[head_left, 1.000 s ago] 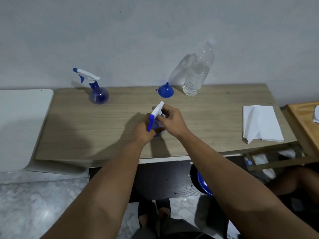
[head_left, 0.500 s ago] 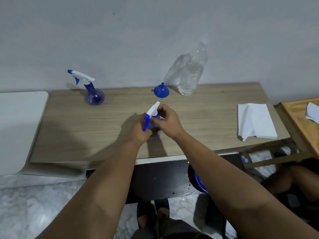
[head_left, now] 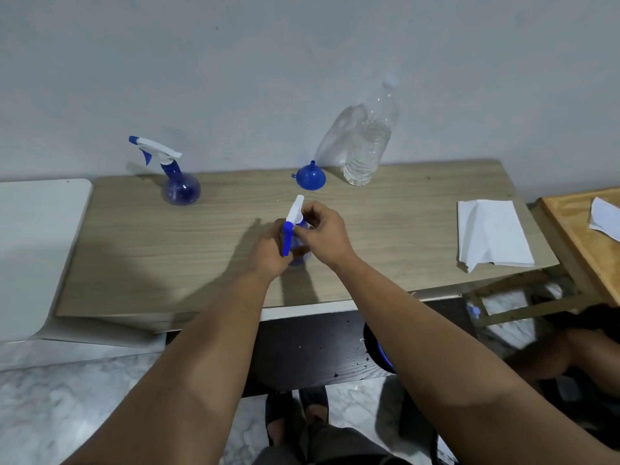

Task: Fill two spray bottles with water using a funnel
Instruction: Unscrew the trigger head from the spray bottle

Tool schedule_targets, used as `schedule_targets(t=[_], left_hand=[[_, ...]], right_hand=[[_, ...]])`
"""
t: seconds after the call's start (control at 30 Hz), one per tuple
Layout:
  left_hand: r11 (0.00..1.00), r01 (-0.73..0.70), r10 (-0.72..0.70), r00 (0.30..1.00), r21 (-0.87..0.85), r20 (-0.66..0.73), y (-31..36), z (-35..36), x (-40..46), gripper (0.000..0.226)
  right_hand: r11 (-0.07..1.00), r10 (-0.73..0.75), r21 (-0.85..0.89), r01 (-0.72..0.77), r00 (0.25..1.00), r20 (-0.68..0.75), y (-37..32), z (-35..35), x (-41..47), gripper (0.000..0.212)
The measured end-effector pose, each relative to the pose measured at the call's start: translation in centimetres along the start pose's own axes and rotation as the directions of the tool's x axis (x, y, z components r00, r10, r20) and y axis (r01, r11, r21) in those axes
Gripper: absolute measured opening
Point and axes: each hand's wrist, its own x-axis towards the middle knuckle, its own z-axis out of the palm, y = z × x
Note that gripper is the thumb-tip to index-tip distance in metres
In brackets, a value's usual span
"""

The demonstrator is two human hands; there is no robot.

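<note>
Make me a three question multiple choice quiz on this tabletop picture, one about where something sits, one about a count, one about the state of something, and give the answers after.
1. Where is the blue funnel?
A. just left of the clear water bottle
B. on the white napkin
C. in a spray bottle's neck

2. How many spray bottles are on the table?
A. one
B. two
C. three

3. How does the funnel lie?
A. spout up, wide mouth down
B. spout down
C. on its side

Answers:
1 A, it stands on the wood beside the bottle's base.
2 B, the far spray bottle stands at back left; the near spray bottle is in the grip of the left hand and right hand.
3 A, its narrow tip points upward.
</note>
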Motion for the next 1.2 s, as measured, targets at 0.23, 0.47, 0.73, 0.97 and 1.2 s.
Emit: schedule_targets(t=[0.23,0.47,0.73,0.97,1.2], left_hand=[[0.999,-0.033,0.033,0.999,-0.014,-0.028,0.0,-0.1,0.0,0.035],[0.978,0.03,-0.027,1.0,-0.208,0.016,-0.1,0.0,0.5,0.047],[0.979,0.005,-0.009,1.0,-0.204,-0.018,-1.0,0.4,0.9,0.055],[0.985,-0.012,0.012,1.0,-0.174,0.004,-0.6,-0.1,0.6,0.061],[0.986,0.011,-0.01,1.0,-0.167,0.006,-0.4,-0.1,0.9,0.063]], right_hand=[[0.998,-0.005,-0.058,0.009,0.998,0.058,-0.2,-0.1,-0.1,0.024],[0.948,-0.054,0.311,0.067,0.997,-0.05,-5.1,-0.2,0.8,0.026],[0.986,-0.144,0.035,0.163,0.939,-0.312,-5.0,-7.0,2.1,0.014],[0.704,0.342,-0.648,-0.29,0.938,-0.049,9.2,-8.1,-3.0,0.035],[0.536,0.332,-0.832,-0.142,0.942,0.053,10.2,-7.7,-3.7,0.047]])
